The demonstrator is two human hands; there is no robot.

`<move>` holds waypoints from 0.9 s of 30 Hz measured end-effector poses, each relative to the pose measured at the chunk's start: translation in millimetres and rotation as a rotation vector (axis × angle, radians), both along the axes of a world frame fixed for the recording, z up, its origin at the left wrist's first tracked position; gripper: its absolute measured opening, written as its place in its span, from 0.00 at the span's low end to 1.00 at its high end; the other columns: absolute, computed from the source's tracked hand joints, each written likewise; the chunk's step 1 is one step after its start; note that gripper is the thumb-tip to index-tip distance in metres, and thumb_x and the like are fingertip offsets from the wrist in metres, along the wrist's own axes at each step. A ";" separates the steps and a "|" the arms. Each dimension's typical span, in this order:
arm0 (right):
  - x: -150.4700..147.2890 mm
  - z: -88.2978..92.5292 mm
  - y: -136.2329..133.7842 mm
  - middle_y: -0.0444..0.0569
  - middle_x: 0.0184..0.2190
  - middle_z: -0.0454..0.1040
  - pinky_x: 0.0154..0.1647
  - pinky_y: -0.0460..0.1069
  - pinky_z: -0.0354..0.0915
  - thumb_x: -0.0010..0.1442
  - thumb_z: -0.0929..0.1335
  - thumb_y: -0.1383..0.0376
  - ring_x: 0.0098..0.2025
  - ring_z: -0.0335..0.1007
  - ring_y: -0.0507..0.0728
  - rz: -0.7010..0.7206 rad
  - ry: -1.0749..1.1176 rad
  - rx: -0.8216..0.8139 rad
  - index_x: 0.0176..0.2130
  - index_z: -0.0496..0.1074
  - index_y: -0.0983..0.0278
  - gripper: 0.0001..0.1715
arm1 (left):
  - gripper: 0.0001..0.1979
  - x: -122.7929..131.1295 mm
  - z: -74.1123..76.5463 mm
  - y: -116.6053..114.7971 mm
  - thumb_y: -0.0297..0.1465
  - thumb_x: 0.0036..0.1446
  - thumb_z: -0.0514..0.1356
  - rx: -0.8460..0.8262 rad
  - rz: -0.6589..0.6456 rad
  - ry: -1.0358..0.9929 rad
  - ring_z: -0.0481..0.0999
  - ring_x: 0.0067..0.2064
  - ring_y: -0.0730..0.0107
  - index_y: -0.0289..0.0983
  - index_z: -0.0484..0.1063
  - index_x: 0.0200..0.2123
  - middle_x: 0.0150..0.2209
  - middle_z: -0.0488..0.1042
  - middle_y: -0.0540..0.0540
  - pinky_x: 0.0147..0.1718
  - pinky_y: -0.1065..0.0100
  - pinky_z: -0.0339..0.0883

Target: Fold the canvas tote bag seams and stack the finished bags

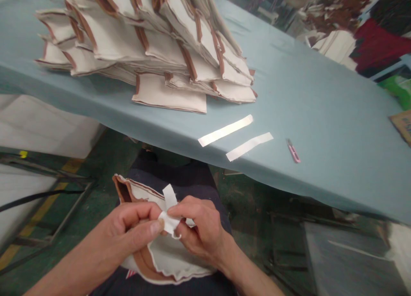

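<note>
On my lap lies a cream fabric piece with brown trim (180, 257), its sewn edge facing me. Above it, my left hand (135, 227) pinches one end of a white strip (170, 195) between thumb and forefinger. My right hand (201, 227) grips the same strip close by, fingers curled and thumb pressed on it. The strip is bent, with one end sticking up between the hands. A small thread or curled bit hangs below the right fingers. How the strip meets the fabric underneath is hidden by my hands.
A table with a blue-grey cover (321, 116) stands in front. It carries stacked cream pieces with brown edges (167, 52), two loose white strips (226, 130) and pink thread snips (293, 151). A metal frame (64, 210) stands at left; fabric heaps (337, 48) lie beyond.
</note>
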State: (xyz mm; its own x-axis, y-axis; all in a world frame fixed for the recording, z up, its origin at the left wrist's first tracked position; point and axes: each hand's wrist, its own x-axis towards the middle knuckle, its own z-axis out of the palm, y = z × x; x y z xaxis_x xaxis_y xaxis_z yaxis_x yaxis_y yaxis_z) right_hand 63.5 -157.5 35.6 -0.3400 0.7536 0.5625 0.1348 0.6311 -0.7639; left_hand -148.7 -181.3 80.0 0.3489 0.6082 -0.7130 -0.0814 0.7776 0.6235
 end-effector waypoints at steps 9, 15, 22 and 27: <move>-1.7 7.2 0.6 0.52 0.42 0.88 0.46 0.50 0.79 0.81 0.68 0.63 0.43 0.86 0.57 -0.014 -0.002 -0.044 0.47 0.78 0.60 0.09 | 0.33 -4.4 -8.6 -12.0 0.63 0.51 0.77 0.001 0.041 -0.055 0.72 0.26 0.71 0.39 0.75 0.31 0.26 0.75 0.52 0.26 0.75 0.68; 1.8 15.3 -0.6 0.55 0.51 0.87 0.47 0.54 0.78 0.82 0.62 0.38 0.44 0.83 0.60 0.215 0.124 -0.670 0.59 0.78 0.61 0.34 | 0.27 -8.5 -3.6 -8.2 0.57 0.59 0.73 0.139 -0.141 -0.010 0.65 0.26 0.73 0.39 0.72 0.30 0.25 0.68 0.55 0.25 0.76 0.59; -6.3 2.0 34.9 0.44 0.32 0.73 0.35 0.48 0.66 0.70 0.59 0.21 0.33 0.66 0.53 0.565 -0.013 -1.012 0.38 0.76 0.63 0.51 | 0.19 -12.6 2.3 -7.7 0.47 0.69 0.64 0.344 -0.329 0.184 0.65 0.30 0.69 0.41 0.77 0.31 0.29 0.71 0.53 0.29 0.74 0.65; 2.3 20.0 53.8 0.36 0.24 0.61 0.25 0.45 0.50 0.61 0.77 0.28 0.27 0.52 0.49 0.761 -0.194 -1.206 0.31 0.71 0.61 0.41 | 0.19 -18.7 -1.8 -4.2 0.49 0.69 0.62 0.366 -0.372 0.213 0.68 0.32 0.65 0.43 0.80 0.34 0.31 0.73 0.52 0.30 0.72 0.65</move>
State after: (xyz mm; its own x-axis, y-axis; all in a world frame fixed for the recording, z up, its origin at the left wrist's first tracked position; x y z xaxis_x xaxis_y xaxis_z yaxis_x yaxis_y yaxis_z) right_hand 65.8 -103.6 55.6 -0.8648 0.3320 -0.3767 0.2270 -0.4105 -0.8831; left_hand -167.4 -185.5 78.2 0.4586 0.6926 -0.5568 0.3143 0.4597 0.8306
